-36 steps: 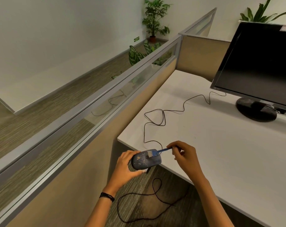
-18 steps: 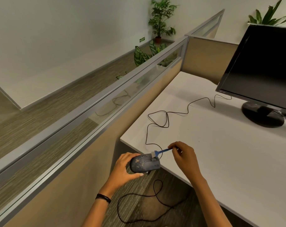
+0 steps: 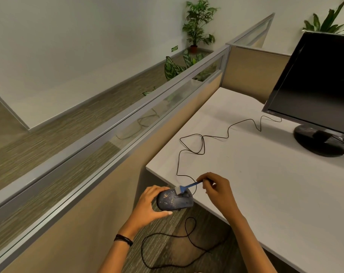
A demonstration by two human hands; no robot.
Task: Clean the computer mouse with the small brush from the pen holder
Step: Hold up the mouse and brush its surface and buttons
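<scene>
Our left hand (image 3: 147, 207) grips the speckled dark-blue computer mouse (image 3: 174, 200) off the white counter (image 3: 265, 174); our right hand (image 3: 218, 191) pinches the small blue-handled brush (image 3: 184, 188), bristles touching it.

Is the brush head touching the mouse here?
Touching. The head view shows the pale bristles of the brush resting on top of the speckled mouse, with no gap between them, while the left hand cups the mouse.

White desk (image 3: 265, 194): monitor stand (image 3: 318, 141), black cable (image 3: 202, 142).
</scene>
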